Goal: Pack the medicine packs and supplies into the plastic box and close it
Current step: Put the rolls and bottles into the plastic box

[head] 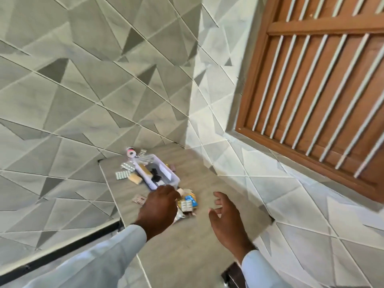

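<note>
Left hand [160, 206] over the loose heap, box just beyond.

Curled left fingers [173, 193] down on the medicine packs [187, 203] at frame centre; whether anything is pinched, impossible to tell. Plastic box [164, 175] open, touching distance above-left of the knuckles, long axis running upper left to lower right. Right hand [226, 217] spread, empty, farther off. Bare desk [207, 173] to the right; more blister strips [122, 175] left of box.

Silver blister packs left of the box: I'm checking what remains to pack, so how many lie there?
2 clearly: one blister pack beside the plastic box's left wall, another just nearer the table edge. More packs lie elsewhere; some may be hidden.
</note>
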A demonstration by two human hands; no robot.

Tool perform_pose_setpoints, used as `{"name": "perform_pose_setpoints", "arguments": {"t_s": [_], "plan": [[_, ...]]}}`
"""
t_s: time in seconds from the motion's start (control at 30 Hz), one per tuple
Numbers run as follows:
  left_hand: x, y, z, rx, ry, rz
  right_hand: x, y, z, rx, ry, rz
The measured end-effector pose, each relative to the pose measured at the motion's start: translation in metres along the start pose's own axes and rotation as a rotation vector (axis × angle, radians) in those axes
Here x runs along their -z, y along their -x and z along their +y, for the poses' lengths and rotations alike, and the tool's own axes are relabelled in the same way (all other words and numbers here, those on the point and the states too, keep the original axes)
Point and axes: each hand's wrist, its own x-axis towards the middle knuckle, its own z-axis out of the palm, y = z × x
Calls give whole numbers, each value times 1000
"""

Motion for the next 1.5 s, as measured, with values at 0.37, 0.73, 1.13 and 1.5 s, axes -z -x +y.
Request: {"name": "perform_pose_setpoints", "arguments": {"t_s": [0.37, 0.73, 1.13, 1.5], "plan": [[67, 21, -229, 275, 257, -55, -217, -57, -93, -67, -38, -51], [17, -53, -330, 316, 329, -161, -305, -153, -79, -183, -15, -171], [-66, -147, -450, 440, 206, -504, -400, -283, -48, -216, 107, -433], [-145, -231, -524, 244, 33, -714, -494, -324, -10, -217, 613, -402]]}}
